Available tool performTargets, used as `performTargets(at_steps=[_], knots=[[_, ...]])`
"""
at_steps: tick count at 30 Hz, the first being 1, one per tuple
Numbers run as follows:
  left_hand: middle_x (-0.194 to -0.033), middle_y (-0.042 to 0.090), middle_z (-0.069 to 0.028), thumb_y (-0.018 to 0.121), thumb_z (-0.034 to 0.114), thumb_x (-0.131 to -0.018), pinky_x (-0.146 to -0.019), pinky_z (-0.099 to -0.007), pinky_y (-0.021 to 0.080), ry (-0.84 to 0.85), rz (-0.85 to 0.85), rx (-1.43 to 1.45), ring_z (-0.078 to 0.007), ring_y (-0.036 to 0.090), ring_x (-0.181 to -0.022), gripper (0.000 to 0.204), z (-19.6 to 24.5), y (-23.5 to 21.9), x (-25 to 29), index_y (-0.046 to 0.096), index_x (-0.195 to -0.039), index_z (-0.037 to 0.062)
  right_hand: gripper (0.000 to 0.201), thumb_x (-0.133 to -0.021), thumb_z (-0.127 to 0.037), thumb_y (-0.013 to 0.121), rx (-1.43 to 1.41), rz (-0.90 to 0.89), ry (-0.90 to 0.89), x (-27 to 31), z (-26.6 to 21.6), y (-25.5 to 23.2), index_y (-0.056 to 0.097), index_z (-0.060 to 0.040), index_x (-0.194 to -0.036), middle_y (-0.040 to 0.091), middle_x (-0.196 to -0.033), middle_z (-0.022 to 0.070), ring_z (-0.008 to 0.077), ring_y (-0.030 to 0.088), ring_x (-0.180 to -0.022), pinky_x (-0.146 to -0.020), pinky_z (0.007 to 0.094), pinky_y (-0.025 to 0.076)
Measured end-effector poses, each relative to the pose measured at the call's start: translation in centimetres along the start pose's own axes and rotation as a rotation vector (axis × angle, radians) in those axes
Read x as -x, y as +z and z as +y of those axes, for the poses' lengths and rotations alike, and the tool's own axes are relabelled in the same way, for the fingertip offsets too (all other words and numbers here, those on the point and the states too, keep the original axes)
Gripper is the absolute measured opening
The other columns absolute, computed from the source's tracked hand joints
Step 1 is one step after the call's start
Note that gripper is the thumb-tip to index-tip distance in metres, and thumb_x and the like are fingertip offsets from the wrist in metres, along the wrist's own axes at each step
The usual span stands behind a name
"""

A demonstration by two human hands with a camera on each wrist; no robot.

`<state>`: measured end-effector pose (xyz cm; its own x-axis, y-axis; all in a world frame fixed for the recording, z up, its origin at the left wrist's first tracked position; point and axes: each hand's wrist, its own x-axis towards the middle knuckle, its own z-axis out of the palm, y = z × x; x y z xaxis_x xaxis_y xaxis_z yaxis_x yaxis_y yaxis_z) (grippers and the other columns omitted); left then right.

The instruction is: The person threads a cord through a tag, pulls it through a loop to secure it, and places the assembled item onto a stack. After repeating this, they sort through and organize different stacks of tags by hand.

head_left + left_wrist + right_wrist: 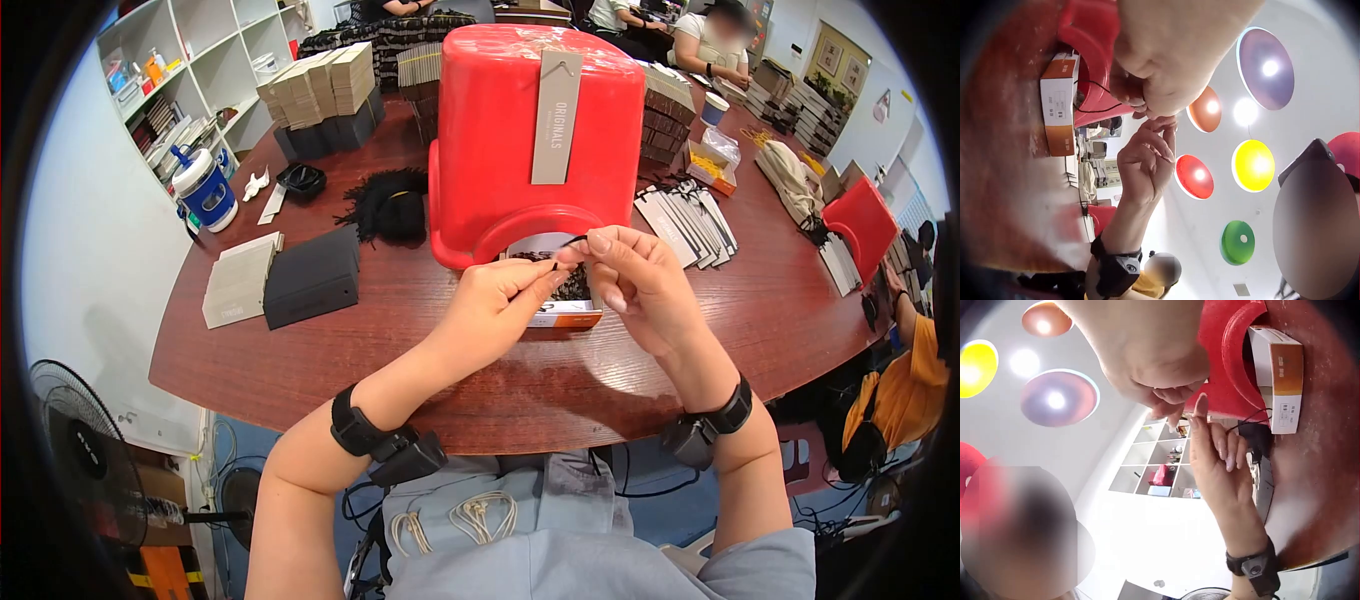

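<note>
Both hands meet above a small white-and-orange box (566,321) filled with black cords. My left hand (497,308) pinches a thin black cord (1094,111) between thumb and fingers; in the left wrist view its loop hangs toward the box. My right hand (645,283) has its thumb and forefinger together on a short black end of cord at the left fingertips. The fingertips partly hide this cord. Behind the box stands a red plastic stool (480,150) with a grey tag (556,120) reading ORIGINALS taped to it.
Left on the table lie grey cards (240,285), dark cards (315,275) and a bundle of black cords (395,205). Strung tags (690,220) are fanned at the right. Stacked cards (325,85) and a blue-white jug (205,190) stand farther back. Other people sit around the table.
</note>
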<state>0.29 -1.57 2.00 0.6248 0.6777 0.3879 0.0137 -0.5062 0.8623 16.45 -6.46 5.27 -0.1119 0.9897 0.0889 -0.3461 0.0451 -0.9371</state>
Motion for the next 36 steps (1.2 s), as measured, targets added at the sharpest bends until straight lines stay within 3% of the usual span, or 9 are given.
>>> performTargets(at_steps=[3, 6, 8, 9, 12, 14, 15, 19, 36], knots=[[-0.068, 0.055, -0.0082, 0.049, 0.006, -0.081, -0.054, -0.0229, 0.039, 0.121, 0.025, -0.142, -0.0087, 0.047, -0.060, 0.020, 0.3, 0.1, 0.2, 0.056, -0.098, -0.0020, 0.015, -0.082, -0.016, 0.052, 0.025, 0.030, -0.125, 0.1, 0.7, 0.3, 0.055, -0.0014, -0.080, 0.059, -0.071, 0.0027, 0.0009, 0.044, -0.049, -0.041, 0.0155, 0.033], [-0.065, 0.052, -0.0113, 0.051, 0.004, -0.077, -0.051, -0.0266, 0.040, 0.245, 0.073, -0.402, -0.0154, 0.050, -0.056, 0.023, 0.1, 0.0, 0.6, 0.055, -0.100, -0.0013, 0.011, -0.081, -0.013, 0.053, 0.551, 0.172, -0.223, 0.1, 1.2, 0.2, 0.053, -0.0025, -0.081, 0.060, -0.071, 0.0057, 0.0066, 0.050, -0.048, -0.041, 0.0200, 0.037], [-0.063, 0.051, -0.0125, 0.053, 0.002, -0.074, -0.050, -0.0284, 0.040, 0.334, 0.114, -0.563, -0.0192, 0.051, -0.055, 0.027, 0.2, -0.1, 0.7, 0.054, -0.101, -0.0008, 0.007, -0.079, -0.009, 0.053, 1.249, 0.200, -0.791, -0.2, 2.2, 0.0, 0.051, -0.0025, -0.081, 0.058, -0.068, 0.0083, 0.0143, 0.056, -0.052, -0.043, 0.0242, 0.040], [-0.063, 0.050, -0.0130, 0.053, 0.001, -0.073, -0.050, -0.0291, 0.041, 0.366, 0.183, -0.602, -0.0213, 0.052, -0.055, 0.029, 0.9, -0.2, 0.7, 0.053, -0.102, -0.0004, 0.007, -0.077, -0.005, 0.054, 1.339, 0.184, -0.738, 0.0, 2.0, 0.2, 0.050, -0.0025, -0.082, 0.056, -0.066, 0.0105, 0.0207, 0.057, -0.056, -0.046, 0.0268, 0.041], [-0.059, 0.051, -0.0078, 0.053, -0.001, -0.073, -0.046, -0.0259, 0.038, 0.407, 0.267, -0.567, -0.0166, 0.050, -0.051, 0.032, 1.1, -0.5, 0.3, 0.049, -0.105, -0.0001, 0.006, -0.079, -0.006, 0.053, 1.019, 0.075, -0.602, -0.6, 2.8, -0.7, 0.050, -0.0022, -0.082, 0.057, -0.063, 0.0077, 0.0142, 0.055, -0.049, -0.041, 0.0236, 0.038], [-0.058, 0.051, -0.0006, 0.050, -0.001, -0.076, -0.041, -0.0221, 0.033, -0.042, 0.011, -0.007, -0.0083, 0.045, -0.047, 0.029, 1.0, -1.2, 0.2, 0.047, -0.105, -0.0006, 0.006, -0.080, -0.007, 0.052, 0.850, 0.041, -0.385, 0.0, 1.5, -0.1, 0.051, -0.0019, -0.083, 0.057, -0.063, 0.0058, 0.0103, 0.052, -0.047, -0.039, 0.0214, 0.036], [-0.058, 0.051, -0.0006, 0.050, -0.001, -0.076, -0.041, -0.0221, 0.033, -0.041, 0.011, -0.008, -0.0083, 0.045, -0.047, 0.029, 1.1, -1.6, 0.0, 0.047, -0.105, -0.0006, 0.007, -0.081, -0.009, 0.051, 0.679, 0.011, -0.171, 0.3, 0.9, 0.2, 0.052, -0.0017, -0.084, 0.057, -0.062, 0.0039, 0.0063, 0.049, -0.044, -0.037, 0.0193, 0.034], [-0.050, 0.035, 0.0080, 0.051, 0.011, -0.080, -0.035, -0.0159, 0.024, -0.480, -0.251, 0.700, 0.0003, 0.027, -0.039, 0.019, 1.8, -2.3, -0.4, 0.051, -0.096, 0.0000, 0.011, -0.083, -0.011, 0.050, 0.571, -0.030, -0.182, 0.3, 1.0, 0.4, 0.054, -0.0006, -0.086, 0.055, -0.060, 0.0013, 0.0013, 0.044, -0.043, -0.035, 0.0153, 0.030], [-0.056, 0.047, 0.0049, 0.056, 0.011, -0.078, -0.035, -0.0147, 0.023, -0.532, -0.284, 1.112, 0.0001, 0.029, -0.038, 0.010, 0.3, -1.7, 0.2, 0.058, -0.084, 0.0030, 0.017, -0.083, -0.016, 0.051, 0.067, -0.129, 0.027, 0.0, 0.3, 0.2, 0.054, -0.0030, -0.093, 0.052, -0.064, -0.0016, -0.0007, 0.033, -0.043, -0.037, 0.0138, 0.023]])
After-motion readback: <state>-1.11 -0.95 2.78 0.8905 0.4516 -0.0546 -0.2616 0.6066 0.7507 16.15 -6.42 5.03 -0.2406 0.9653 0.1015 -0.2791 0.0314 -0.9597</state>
